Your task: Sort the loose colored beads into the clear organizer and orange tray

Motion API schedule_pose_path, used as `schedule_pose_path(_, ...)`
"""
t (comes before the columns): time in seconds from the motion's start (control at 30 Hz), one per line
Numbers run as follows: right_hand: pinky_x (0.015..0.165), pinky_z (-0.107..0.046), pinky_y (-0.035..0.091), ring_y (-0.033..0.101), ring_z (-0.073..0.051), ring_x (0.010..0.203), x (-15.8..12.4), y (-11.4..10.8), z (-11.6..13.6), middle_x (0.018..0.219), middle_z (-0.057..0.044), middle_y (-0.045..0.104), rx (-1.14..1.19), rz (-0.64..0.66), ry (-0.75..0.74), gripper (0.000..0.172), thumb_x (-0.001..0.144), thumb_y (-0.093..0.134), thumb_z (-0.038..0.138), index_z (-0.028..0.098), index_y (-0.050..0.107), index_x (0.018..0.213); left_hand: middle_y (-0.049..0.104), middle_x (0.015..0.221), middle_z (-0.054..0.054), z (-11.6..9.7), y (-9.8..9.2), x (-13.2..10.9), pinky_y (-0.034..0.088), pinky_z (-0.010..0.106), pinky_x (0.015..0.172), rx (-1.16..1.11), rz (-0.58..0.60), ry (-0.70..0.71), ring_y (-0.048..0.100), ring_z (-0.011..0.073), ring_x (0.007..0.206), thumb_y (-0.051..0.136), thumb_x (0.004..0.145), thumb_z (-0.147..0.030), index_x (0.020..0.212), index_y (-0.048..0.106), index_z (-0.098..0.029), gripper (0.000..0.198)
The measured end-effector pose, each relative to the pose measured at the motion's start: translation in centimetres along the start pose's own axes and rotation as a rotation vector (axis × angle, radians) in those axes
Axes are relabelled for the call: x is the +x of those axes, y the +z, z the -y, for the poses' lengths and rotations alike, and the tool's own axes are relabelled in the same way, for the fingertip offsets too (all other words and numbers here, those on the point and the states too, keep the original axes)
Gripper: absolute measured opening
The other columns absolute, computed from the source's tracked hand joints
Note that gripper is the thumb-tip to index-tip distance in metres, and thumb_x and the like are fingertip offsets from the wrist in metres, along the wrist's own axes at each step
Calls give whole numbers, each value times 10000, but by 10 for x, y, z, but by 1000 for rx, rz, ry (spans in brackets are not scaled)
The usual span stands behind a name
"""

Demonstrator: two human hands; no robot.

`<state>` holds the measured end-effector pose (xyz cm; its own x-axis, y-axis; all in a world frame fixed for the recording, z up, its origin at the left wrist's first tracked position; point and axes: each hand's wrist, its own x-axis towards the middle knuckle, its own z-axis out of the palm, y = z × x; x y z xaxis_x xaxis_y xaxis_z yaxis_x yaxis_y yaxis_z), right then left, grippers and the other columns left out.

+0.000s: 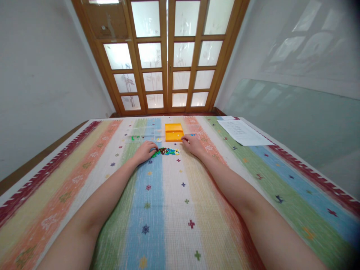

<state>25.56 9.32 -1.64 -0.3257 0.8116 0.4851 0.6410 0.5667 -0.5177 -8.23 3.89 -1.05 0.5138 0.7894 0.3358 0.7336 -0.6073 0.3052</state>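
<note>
**Resting Both Hands at a Heap of Small Coloured Pieces**

The heap of small pieces (pixel 166 151), brown, green, blue and yellow, lay on the striped cloth (pixel 168 210) between my hands, just in front of the orange tray (pixel 173 132). I judged the pieces light, hard and apt to roll or scatter. Each would best be pinched singly between fingertip and thumb, or the lot swept together with the edge of a palm. My left hand (pixel 144 151) lay knuckles up, fingers curled against the heap's left end; whether it enclosed any piece I could not tell. My right hand (pixel 191 143) rested near the tray's right front corner, fingertips drawn together, too small in view to show whether they gripped anything. Left of the tray stood clear compartment boxes (pixel 140 135). A printed sheet (pixel 242 132) lay well apart at the right, and panelled doors (pixel 168 56) closed the far wall.
</note>
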Motion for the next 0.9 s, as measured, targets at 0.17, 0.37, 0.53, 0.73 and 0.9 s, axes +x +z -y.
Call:
schedule_pose_path(0.17, 894, -334, 499, 677, -219, 971, 0, 1, -2, 1048, -64, 774, 4, 3, 6, 218, 958, 555, 168, 216, 755, 1029, 731, 1053, 69, -6, -3, 0, 472, 398, 1017, 0, -39, -55, 643, 252, 1065, 570, 935, -279, 960, 762, -231, 199)
schedule_pose_path(0.37, 881, -335, 496, 678, -221, 958, 0, 4, -7, 1030, -64, 772, 4, -11, -11, 219, 957, 550, 175, 214, 755, 1022, 745, 922, 28, -3, -3, -1, 487, 330, 808, -63, -154, -264, 664, 208, 821, 605, 877, -285, 934, 727, -238, 144)
schedule_pose_path(0.53, 891, -344, 500, 681, -223, 958, 1, 6, -10, 1032, -63, 773, 0, -13, -18, 222, 957, 551, 182, 215, 758, 1033, 733, 843, 1, 9, -2, -1, 466, 293, 709, -213, -231, -427, 662, 180, 716, 616, 861, -295, 958, 688, -239, 133)
schedule_pose_path(0.73, 893, -344, 500, 686, -227, 983, 1, 6, -9, 1054, -64, 774, -10, 1, -9, 218, 952, 559, 169, 218, 754, 1037, 709, 839, 11, 25, -4, 0, 478, 294, 708, -263, -354, -479, 640, 185, 745, 577, 824, -231, 920, 659, -211, 127)
schedule_pose_path(0.9, 891, -342, 499, 687, -225, 969, 0, 5, -8, 1032, -61, 774, -2, 2, -14, 214, 954, 559, 171, 222, 754, 1027, 728, 899, 34, 25, -3, -2, 492, 325, 799, -149, -274, -383, 648, 204, 834, 557, 861, -220, 926, 696, -214, 153)
